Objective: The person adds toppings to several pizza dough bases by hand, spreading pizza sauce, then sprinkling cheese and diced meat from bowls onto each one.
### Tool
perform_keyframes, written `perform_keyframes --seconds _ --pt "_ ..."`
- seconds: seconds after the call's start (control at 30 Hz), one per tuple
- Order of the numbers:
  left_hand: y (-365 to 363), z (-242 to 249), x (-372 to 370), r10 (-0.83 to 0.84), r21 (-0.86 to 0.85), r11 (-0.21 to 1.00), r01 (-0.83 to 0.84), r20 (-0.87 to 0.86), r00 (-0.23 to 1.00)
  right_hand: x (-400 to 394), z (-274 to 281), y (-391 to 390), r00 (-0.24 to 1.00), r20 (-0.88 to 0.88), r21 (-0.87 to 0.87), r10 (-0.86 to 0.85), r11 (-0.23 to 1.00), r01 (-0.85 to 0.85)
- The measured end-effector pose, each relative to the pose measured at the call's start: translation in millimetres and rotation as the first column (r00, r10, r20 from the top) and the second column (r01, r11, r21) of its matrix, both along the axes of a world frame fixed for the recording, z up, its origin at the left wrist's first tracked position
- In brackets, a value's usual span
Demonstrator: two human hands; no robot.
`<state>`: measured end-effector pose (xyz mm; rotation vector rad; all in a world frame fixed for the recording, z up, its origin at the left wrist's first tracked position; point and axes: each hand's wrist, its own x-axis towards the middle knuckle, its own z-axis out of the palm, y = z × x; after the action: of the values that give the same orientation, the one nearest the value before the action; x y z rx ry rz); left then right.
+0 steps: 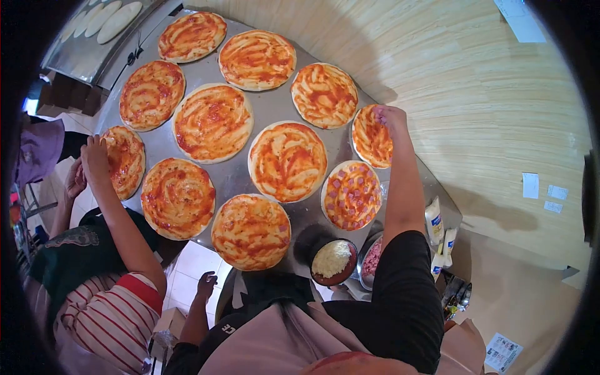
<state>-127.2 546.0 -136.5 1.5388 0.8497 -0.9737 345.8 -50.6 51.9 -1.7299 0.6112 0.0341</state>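
Observation:
My right hand [390,119] reaches over the far right edge of a sauced pizza base [372,139], fingers bunched together; whatever they hold is hidden. Just below that base lies another sauced one [352,195] scattered with pink ham cubes. My left hand [207,285] hangs low beside the table's near edge, holding nothing, with its fingers apart. Close to my body are a bowl of grated white cheese [333,259] and a metal bowl of chopped ham [371,259], partly covered by my right arm. The nearest sauced base [251,232] has one ham piece near its right edge.
Several more sauced bases cover the metal table [234,164]. At left, a co-worker's hands [92,164] are at a sauced base [125,161]. Plain dough pieces [119,22] lie on a tray at upper left. Plastic packets [434,222] stand at right, beside the wooden wall [500,125].

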Motion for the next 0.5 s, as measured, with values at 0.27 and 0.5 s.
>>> perform_keyframes --seconds 0.27,0.5 --pt "-3.9 9.3 8.3 0.004 0.0 1.0 -0.004 0.006 1.0 11.7 -15.8 10.1 0.975 -0.135 -0.442 0.177 0.87 -0.219" --pt "4.3 -7.7 -6.4 -0.012 0.006 1.0 0.012 0.067 0.998 2.3 -3.0 -8.4 0.997 -0.064 0.332 -0.047 0.941 0.065"
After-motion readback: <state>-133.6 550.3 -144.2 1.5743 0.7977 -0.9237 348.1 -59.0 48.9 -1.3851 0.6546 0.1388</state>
